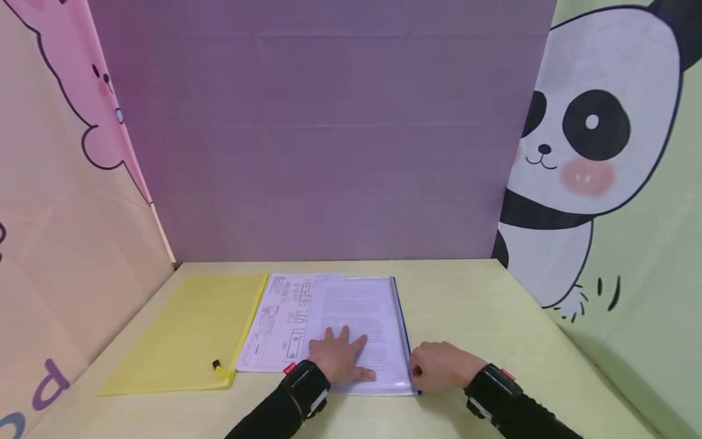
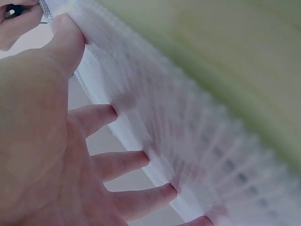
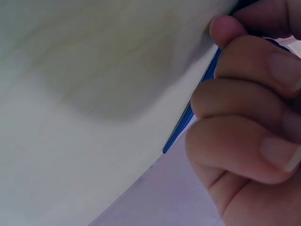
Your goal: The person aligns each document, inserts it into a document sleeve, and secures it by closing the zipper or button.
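Observation:
A transparent report cover (image 1: 356, 305) with printed sheets inside lies on the table, and a dark blue slide binding bar (image 1: 402, 317) runs along its right edge. My left hand (image 1: 340, 356) rests on the cover's lower half, fingers spread; in the left wrist view its fingertips (image 2: 134, 160) touch the plastic. At the cover's lower right corner, my right hand (image 1: 439, 366) has its fingers curled and pinches the binding bar near its lower end. The right wrist view shows the blue bar (image 3: 181, 125) running behind the curled fingers (image 3: 240, 141).
A white sheet with printed diagrams (image 1: 274, 323) lies partly under the cover's left side. Left of it is a yellow zip folder (image 1: 181, 329) with a black-tipped pull (image 1: 217, 366). A purple panel (image 1: 340, 134) stands behind the table (image 1: 493, 317); printed cloths hang on both sides.

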### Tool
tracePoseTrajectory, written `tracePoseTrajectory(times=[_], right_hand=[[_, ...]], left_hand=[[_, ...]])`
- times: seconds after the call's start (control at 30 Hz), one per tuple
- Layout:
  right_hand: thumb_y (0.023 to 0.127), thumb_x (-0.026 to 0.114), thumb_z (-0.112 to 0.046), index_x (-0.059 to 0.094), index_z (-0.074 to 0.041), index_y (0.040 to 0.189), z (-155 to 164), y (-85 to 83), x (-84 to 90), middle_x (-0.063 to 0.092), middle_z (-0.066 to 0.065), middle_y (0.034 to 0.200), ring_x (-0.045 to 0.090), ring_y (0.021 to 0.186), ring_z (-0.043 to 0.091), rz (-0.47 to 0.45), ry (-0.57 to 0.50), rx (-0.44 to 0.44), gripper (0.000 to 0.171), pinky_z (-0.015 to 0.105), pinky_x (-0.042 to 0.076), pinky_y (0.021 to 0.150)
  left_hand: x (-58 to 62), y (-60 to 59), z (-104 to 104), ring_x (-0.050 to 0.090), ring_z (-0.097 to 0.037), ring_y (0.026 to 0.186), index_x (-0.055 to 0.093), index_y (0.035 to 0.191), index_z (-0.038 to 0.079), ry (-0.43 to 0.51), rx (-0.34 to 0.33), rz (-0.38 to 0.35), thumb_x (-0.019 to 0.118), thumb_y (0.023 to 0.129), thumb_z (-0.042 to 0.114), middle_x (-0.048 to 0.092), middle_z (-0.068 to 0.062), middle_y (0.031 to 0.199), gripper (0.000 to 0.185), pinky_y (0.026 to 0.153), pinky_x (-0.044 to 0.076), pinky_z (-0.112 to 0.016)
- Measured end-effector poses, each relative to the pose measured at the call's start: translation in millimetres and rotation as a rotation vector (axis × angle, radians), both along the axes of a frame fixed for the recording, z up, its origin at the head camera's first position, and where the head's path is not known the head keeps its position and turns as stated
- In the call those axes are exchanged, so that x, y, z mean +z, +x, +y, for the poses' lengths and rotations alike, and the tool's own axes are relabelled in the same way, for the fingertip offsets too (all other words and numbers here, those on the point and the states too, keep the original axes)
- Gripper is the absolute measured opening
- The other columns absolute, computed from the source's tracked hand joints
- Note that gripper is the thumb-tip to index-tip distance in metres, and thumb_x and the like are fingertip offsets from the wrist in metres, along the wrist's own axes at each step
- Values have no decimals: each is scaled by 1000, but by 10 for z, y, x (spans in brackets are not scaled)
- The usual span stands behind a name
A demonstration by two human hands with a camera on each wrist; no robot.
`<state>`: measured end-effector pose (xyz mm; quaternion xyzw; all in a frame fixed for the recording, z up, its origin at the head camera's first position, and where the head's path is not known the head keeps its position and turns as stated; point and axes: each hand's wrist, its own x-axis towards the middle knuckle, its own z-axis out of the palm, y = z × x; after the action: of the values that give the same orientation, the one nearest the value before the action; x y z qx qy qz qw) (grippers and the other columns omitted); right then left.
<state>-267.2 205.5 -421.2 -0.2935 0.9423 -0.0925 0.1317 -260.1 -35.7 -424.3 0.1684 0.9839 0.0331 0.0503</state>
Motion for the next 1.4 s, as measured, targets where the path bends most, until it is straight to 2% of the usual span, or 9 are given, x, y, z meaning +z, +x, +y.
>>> tracePoseTrajectory(times=[0.23,0.53,0.83,1.4], right_hand=[[80,69,-13,66,-21,70,-10,23,9,48,-13,60,41,51,3,30,-11,27,13,21,30,49],[81,69,-13,64,-21,70,-4,85,28,47,-11,60,40,51,5,3,-10,4,14,22,29,48],[79,67,-10,62,-22,67,3,117,47,48,-13,61,40,52,4,-3,-14,41,18,22,30,48],[76,64,-4,59,-19,64,-33,224,120,44,-9,61,39,51,7,-62,39,-26,20,23,29,49]], left_hand=[[2,-8,-8,43,-45,138,49,152,32,-4,-2,10,63,81,76,44,-13,156,85,94,48,-66],[-23,-11,9,42,-45,139,47,153,33,-15,5,-2,61,81,77,43,-12,158,85,96,47,-66],[-25,-3,9,42,-46,139,49,151,33,-9,4,16,62,80,77,43,-13,157,85,95,46,-68],[-34,-6,6,43,-46,138,50,151,32,1,2,25,63,80,77,44,-14,156,85,94,47,-67]])
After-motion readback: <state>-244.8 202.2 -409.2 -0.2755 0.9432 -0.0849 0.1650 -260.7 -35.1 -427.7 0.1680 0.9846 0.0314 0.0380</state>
